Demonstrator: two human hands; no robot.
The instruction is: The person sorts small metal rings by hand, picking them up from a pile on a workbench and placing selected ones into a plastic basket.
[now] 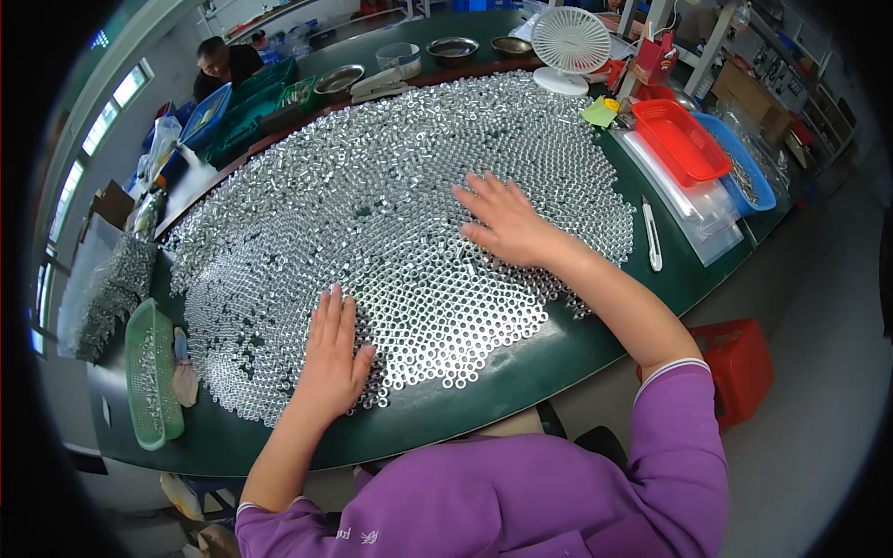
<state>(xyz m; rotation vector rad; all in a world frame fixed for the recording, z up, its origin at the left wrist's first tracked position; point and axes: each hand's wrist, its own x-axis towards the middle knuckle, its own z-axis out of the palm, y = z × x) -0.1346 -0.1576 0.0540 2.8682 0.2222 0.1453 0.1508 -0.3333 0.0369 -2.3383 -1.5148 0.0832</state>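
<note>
A wide spread of small shiny metal nuts (446, 325) covers most of the green table (521, 372). Many lie flat in a single tight layer, while toward the far side they are heaped loosely. My left hand (333, 358) rests palm down on the nuts near the front edge, its fingers stretched out and pointing away from me. Farther off and to the right, my right hand (505, 221) lies flat over the nuts with its fingers spread. Neither hand grips anything; what lies under the palms is hidden.
At the left edge stands a green basket (153, 372) holding nuts, near a plastic bag of metal parts (116, 288). To the right are a utility knife (651, 232), a red tray (684, 144) and a blue tray (758, 186). A white fan (570, 42) stands at the back. Another person (223, 65) is beyond.
</note>
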